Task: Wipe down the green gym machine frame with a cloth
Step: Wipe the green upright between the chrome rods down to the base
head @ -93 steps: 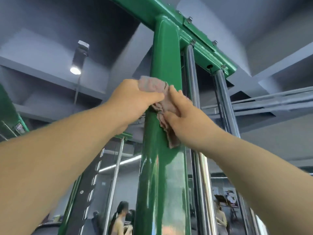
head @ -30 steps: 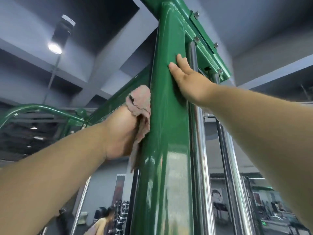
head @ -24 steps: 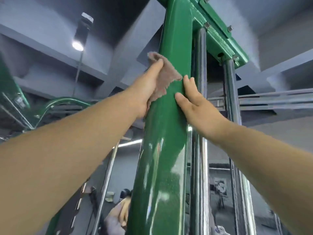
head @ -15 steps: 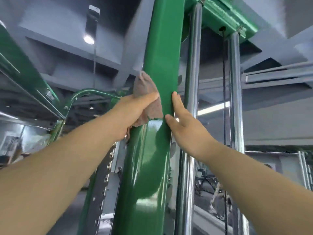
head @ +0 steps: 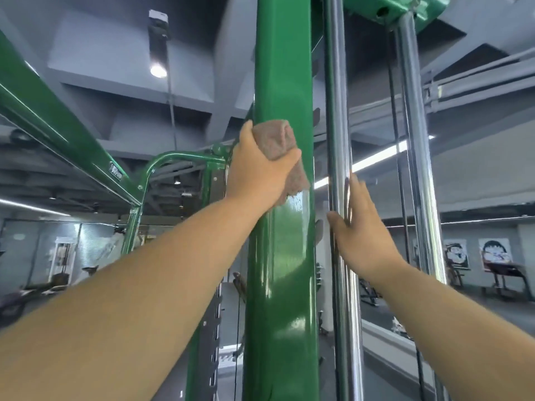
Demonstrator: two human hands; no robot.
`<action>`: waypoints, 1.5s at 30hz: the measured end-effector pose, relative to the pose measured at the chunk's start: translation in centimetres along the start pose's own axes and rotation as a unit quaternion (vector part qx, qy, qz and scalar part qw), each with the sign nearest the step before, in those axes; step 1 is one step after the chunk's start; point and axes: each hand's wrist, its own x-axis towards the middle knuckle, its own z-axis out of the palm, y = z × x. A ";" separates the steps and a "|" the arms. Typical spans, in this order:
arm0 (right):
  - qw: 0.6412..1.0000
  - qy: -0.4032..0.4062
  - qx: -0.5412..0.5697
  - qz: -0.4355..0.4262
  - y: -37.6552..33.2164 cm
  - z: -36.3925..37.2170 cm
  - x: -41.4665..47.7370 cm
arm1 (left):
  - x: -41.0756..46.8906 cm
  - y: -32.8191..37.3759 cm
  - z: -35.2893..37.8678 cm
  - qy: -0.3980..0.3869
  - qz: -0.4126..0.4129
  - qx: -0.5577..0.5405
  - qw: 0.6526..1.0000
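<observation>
A glossy green upright post (head: 282,270) of the gym machine frame rises through the middle of the view. My left hand (head: 257,175) grips a bunched pinkish-brown cloth (head: 278,140) and presses it against the front of the post at about mid-height. A damp sheen shows on the paint just below the cloth. My right hand (head: 359,227) lies with straight fingers against the chrome guide rod (head: 337,111) right of the post, holding nothing.
A second chrome rod (head: 417,169) stands further right under the green top bracket (head: 385,7). A slanted green beam (head: 58,134) and a curved green bar (head: 173,156) run at left. A black perforated weight column (head: 211,328) sits behind the post.
The left hand has slid the cloth down the post and round onto its front face. The right hand has left the green post and moved right onto the chrome rod.
</observation>
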 end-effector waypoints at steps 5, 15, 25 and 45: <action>0.996 -0.009 0.055 0.075 1.2 1.7 -2.2 | -5.6 -4.2 -0.5 -0.086 0.204 0.196 0.955; 0.991 0.049 0.065 0.103 2.0 3.4 -3.8 | -3.8 -3.9 -2.9 -0.189 0.435 0.462 0.749; 0.990 0.075 0.110 0.052 4.0 4.1 -3.4 | 2.0 1.1 0.2 -0.077 0.379 0.517 0.764; 0.985 -0.088 0.096 0.117 4.2 1.3 -7.4 | -5.8 -2.0 -0.6 -0.090 0.261 0.522 0.807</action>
